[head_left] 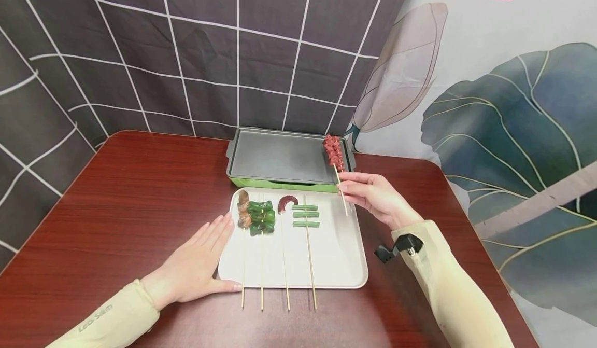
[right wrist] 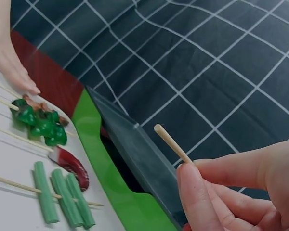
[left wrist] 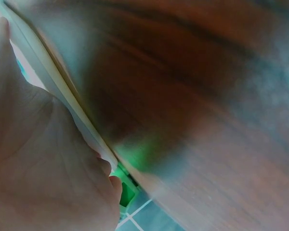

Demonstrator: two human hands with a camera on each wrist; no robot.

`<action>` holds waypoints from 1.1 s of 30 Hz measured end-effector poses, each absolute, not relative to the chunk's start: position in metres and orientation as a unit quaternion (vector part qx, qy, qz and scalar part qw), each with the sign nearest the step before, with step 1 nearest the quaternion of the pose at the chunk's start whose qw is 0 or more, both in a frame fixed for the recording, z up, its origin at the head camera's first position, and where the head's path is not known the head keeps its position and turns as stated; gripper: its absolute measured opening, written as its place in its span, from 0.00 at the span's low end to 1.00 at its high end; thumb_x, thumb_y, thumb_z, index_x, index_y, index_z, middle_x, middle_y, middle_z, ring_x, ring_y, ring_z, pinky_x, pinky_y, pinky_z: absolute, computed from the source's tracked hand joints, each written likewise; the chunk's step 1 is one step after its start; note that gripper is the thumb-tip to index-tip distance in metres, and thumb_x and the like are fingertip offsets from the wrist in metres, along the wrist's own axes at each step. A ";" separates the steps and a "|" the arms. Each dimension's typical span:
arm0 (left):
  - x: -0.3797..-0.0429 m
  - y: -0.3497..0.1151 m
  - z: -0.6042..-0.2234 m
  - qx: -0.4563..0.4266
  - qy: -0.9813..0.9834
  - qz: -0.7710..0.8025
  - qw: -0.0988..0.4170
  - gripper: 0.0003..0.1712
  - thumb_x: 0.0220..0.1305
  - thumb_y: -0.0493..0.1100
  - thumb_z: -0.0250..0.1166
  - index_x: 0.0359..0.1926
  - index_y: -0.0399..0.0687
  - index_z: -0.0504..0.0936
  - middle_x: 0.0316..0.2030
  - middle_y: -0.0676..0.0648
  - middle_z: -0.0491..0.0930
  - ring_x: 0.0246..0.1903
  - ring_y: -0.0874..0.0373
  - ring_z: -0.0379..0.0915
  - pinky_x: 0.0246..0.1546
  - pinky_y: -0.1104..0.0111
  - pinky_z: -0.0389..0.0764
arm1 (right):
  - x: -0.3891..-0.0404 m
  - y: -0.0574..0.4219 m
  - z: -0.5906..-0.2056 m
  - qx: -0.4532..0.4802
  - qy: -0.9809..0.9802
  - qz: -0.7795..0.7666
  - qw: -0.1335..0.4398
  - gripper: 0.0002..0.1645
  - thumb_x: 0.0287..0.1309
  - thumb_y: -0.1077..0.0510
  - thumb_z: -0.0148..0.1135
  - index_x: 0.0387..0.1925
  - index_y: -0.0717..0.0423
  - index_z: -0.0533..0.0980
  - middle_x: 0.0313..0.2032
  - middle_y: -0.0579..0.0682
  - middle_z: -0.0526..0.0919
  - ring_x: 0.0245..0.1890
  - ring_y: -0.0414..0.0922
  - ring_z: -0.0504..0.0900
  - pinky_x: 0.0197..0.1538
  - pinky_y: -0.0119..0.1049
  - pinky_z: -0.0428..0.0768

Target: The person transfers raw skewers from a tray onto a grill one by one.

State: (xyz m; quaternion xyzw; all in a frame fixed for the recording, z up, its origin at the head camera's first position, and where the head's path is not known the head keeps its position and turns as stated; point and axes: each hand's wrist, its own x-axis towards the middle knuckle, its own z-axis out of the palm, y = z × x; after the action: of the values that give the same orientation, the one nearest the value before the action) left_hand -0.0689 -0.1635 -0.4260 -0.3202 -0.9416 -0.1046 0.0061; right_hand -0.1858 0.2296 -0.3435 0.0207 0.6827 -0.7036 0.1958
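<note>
In the head view, my right hand pinches the wooden stick of a skewer of red meat pieces, its meat end over the right part of a grey griddle plate. The right wrist view shows the stick's bare end poking out between thumb and forefinger. My left hand lies along the left edge of a white tray, fingers straight and thumb at the near corner. On the tray lie skewers of brown chunks, green pepper, a dark red curled tentacle and green beans.
The griddle's green base stands right behind the tray on a reddish wooden table. Stick ends overhang the tray's near edge. A dark checked cloth hangs behind, a leaf-patterned one at the right.
</note>
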 end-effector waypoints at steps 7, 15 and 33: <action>-0.069 -0.164 -0.429 -0.318 -0.942 -0.109 0.004 0.70 0.59 0.82 0.54 0.75 0.24 0.55 0.75 0.29 0.54 0.75 0.38 0.49 0.73 0.48 0.55 | -0.203 0.224 -0.344 0.040 0.686 -0.698 0.201 0.30 0.67 0.73 0.58 0.68 0.77 0.65 0.42 0.55 0.88 0.41 0.42 0.88 0.47 0.32 0.84; -0.068 -0.164 -0.430 -0.321 -0.940 -0.116 0.014 0.69 0.59 0.82 0.55 0.74 0.24 0.56 0.75 0.30 0.55 0.74 0.37 0.50 0.73 0.49 0.56 | -0.212 0.219 -0.344 0.037 0.725 -0.662 0.188 0.28 0.65 0.74 0.60 0.65 0.78 0.69 0.43 0.59 0.87 0.37 0.42 0.88 0.47 0.34 0.85; -0.068 -0.164 -0.431 -0.315 -0.942 -0.117 0.005 0.69 0.58 0.82 0.55 0.75 0.25 0.55 0.75 0.31 0.53 0.75 0.38 0.49 0.74 0.50 0.53 | -0.201 0.212 -0.345 0.039 0.788 -0.600 0.129 0.27 0.61 0.72 0.66 0.63 0.71 0.74 0.45 0.63 0.87 0.36 0.41 0.88 0.47 0.41 0.86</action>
State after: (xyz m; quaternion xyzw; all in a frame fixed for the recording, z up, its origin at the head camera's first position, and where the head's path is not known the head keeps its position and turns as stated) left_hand -0.0679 -0.1639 -0.4311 -0.3147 -0.9419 -0.1173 0.0045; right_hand -0.2012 0.2123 -0.3453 0.0389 0.7883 -0.6004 0.1288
